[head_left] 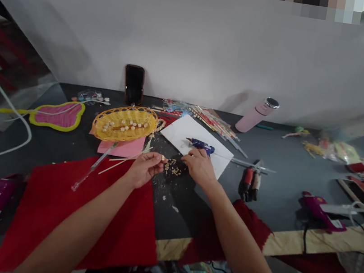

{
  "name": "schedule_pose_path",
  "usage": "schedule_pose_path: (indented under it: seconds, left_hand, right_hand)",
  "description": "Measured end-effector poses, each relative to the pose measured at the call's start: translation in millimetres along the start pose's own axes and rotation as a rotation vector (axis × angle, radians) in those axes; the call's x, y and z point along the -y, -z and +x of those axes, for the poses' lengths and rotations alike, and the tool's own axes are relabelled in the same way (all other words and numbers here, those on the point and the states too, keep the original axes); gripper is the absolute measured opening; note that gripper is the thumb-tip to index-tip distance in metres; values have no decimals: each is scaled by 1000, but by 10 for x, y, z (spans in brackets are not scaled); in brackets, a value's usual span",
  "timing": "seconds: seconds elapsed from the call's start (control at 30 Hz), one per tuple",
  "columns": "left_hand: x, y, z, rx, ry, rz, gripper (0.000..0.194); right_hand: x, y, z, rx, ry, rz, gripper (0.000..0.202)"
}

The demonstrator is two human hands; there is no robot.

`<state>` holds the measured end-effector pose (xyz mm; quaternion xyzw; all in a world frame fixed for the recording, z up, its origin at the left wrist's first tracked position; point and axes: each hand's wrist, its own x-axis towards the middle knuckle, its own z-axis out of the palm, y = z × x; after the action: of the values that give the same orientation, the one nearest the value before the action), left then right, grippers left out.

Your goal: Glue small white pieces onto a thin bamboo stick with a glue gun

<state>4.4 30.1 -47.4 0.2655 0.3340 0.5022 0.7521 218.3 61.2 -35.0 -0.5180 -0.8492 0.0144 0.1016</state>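
Observation:
My left hand (145,170) is closed in a pinch on a small pale piece (163,158), its kind too small to tell. Close by on the right, my right hand (200,167) has thumb and fingertips together; whatever they hold, if anything, cannot be made out. A scatter of tiny beige pieces (173,168) lies on the dark table between both hands. Just beyond my right fingers, a blue glue gun (203,146) rests on a white sheet (183,130). Left of it stands a yellow woven basket (122,138) with several small whitish balls inside.
Red cloth (88,214) covers the near left table. Pliers (251,181) lie to the right, near a pink bottle (255,115). Patterned sticks (216,123) lie behind the sheet. A phone (134,84) leans on the wall. Purple plug blocks (323,212) with cables sit at both sides.

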Motion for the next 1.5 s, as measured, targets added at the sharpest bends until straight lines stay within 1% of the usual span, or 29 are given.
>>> schedule_pose_path:
  seconds: [0.07, 0.17, 0.27, 0.37, 0.47, 0.6, 0.73, 0.8, 0.9, 0.97, 1.0, 1.03, 1.07, 1.1, 1.17, 1.2, 1.23, 1.3, 1.33, 1.37, 1.43, 1.5]
  left_hand:
    - [5, 1, 2, 6, -1, -3, 15]
    - [15, 8, 5, 11, -2, -10, 14]
    - [15, 8, 4, 5, 2, -12, 13]
    - [5, 0, 2, 6, 4, -11, 12]
    - [-2, -7, 0, 6, -3, -14, 11]
    - [5, -6, 1, -1, 0, -21, 11]
    - [17, 7, 9, 9, -4, -18, 11]
    - [18, 9, 10, 14, -4, -21, 11]
    - [10, 0, 3, 11, 1, -21, 10]
    - [-1, -14, -4, 7, 3, -27, 9]
    - [-6, -22, -7, 6, 3, -33, 9]
    - [-12, -30, -9, 4, 4, -39, 9]
    - [-16, -36, -12, 1, 4, -45, 10]
    - [-20, -40, -13, -4, 5, -51, 10]
    - [-22, -40, -13, -15, 7, -67, 10]
    - [-20, -36, -12, -18, 9, -76, 10]
    - [-17, -29, -10, -20, 11, -83, 10]
    - [-10, -14, -5, -17, 14, -95, 9]
    - [-7, -7, -3, -15, 14, -101, 9]
    - [-4, -2, -1, -11, 12, -105, 9]
    - [-3, 7, 2, -5, 9, -112, 8]
    - [-3, 13, 5, -3, 8, -112, 7]
  right_hand:
    - [-37, -37, -2, -30, 3, 2, 21]
    - [-113, -59, -8, -135, -32, 41, 22]
    - [-216, -31, -29, -263, -125, 93, 21]
    - [-313, 36, -70, -353, -255, 116, 21]
    - [-388, 101, -107, -378, -363, 104, 22]
    - [-489, 134, -117, -352, -476, 80, 21]
    - [-605, 144, -126, -384, -536, 125, 25]
    - [-658, 171, -152, -446, -554, 192, 32]
    - [-726, 246, -206, -606, -612, 258, 38]
    - [-769, 296, -234, -708, -661, 252, 35]
    - [-790, 312, -242, -728, -684, 242, 31]
    - [-812, 319, -247, -713, -694, 233, 27]
    - [-832, 316, -250, -657, -683, 227, 23]
    - [-850, 304, -251, -571, -650, 220, 19]
    - [-868, 270, -249, -403, -537, 183, 12]
    - [-861, 257, -245, -368, -483, 148, 14]
    - [-837, 253, -238, -378, -443, 114, 20]
    - [-735, 280, -212, -486, -394, 94, 27]
    - [-654, 306, -192, -541, -361, 125, 25]
    - [-558, 335, -170, -560, -311, 181, 23]
    - [-336, 372, -125, -522, -187, 262, 22]
    - [-118, 346, -89, -409, -19, 285, 24]
